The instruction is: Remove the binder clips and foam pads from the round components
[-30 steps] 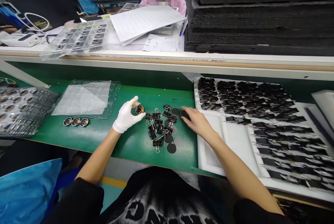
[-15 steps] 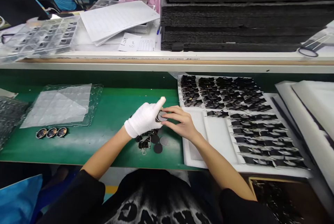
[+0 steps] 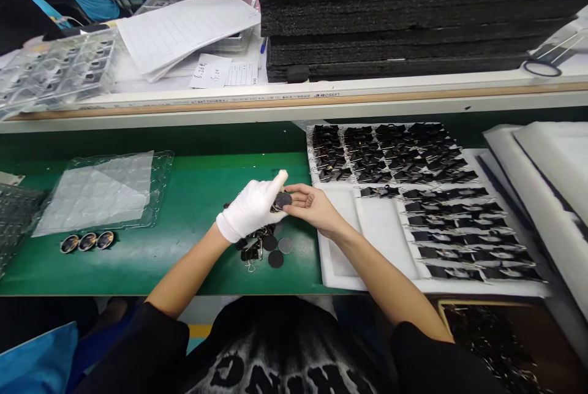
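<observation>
My left hand (image 3: 252, 207), in a white glove, is closed around a small round part (image 3: 275, 204), mostly hidden by the fingers; its thumb points up. The bare fingers of my right hand (image 3: 316, 209) pinch a thin dark disc (image 3: 285, 200) at its edge, held against the face of that part. Under the hands, black binder clips (image 3: 250, 253) lie in a loose heap on the green table. Beside them are a black disc (image 3: 275, 258) and a greyer disc (image 3: 285, 246). Three round shiny-rimmed parts (image 3: 87, 241) sit in a row at left.
A white foam tray (image 3: 342, 268) on the right carries rows of black binder clips (image 3: 463, 234). Clear plastic trays (image 3: 160, 192) with thin sheets lie at left. A shelf edge (image 3: 206, 104) crosses behind, bearing papers (image 3: 184, 32) and stacked black foam (image 3: 390, 26). Co-workers sit beyond.
The disc at my right fingertips showed a grey face before and shows a dark one now. My right-hand fingers have curled in more. The whole view has shifted slightly.
</observation>
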### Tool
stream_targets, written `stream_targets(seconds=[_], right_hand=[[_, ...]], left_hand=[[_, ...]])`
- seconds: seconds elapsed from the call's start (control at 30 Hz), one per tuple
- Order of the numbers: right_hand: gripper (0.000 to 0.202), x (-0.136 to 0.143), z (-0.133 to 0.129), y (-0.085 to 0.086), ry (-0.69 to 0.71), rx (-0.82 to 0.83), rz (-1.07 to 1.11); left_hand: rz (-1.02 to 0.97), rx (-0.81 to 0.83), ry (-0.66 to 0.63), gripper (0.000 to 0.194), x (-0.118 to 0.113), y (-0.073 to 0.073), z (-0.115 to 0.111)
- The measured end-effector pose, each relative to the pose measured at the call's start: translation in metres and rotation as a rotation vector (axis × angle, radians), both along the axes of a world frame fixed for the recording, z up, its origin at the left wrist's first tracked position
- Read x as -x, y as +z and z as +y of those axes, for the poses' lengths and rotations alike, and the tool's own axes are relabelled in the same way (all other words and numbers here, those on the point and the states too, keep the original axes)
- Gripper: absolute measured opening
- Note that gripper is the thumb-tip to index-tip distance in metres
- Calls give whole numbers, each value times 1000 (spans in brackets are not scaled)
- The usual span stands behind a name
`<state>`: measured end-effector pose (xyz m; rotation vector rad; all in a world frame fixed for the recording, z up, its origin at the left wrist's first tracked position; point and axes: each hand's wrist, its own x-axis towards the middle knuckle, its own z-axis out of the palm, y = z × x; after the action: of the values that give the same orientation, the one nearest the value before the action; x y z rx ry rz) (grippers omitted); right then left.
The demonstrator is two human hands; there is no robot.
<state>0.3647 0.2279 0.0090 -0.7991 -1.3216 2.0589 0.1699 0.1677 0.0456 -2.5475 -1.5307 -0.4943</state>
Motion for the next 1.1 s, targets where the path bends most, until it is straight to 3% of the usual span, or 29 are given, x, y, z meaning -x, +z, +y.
stream_targets(seconds=[0.1,0.2,0.33,0.4,0.47,0.53,0.63,0.8,1.0,1.1], right_hand=[[46,-1,2,3,-17,103,18],[42,0,1,4,-49,95,3],[41,1,3,5,-104,172,72],[42,0,8,6,-140,271,157],[39,-3,15,7,-171,334,207],[34,-6,22,5,-182,344,205],[31,-9,29,1,-171,317,174],[36,-7,30,-6,-145,303,187],[40,-9,30,-8,-106,250,177],[41,-11,27,-4,-28,209,151]], left_hand=[[-69,35,-21,78,-4,4,1],[-111,120,-26,79,-7,10,0],[-106,181,10,80,4,20,0],[-109,157,112,62,18,27,1],[-73,165,301,40,33,32,5],[27,256,490,52,46,34,11],[161,469,590,67,54,29,25],[195,738,488,67,49,12,46],[147,724,365,48,47,6,45],[145,609,355,45,45,11,35]])
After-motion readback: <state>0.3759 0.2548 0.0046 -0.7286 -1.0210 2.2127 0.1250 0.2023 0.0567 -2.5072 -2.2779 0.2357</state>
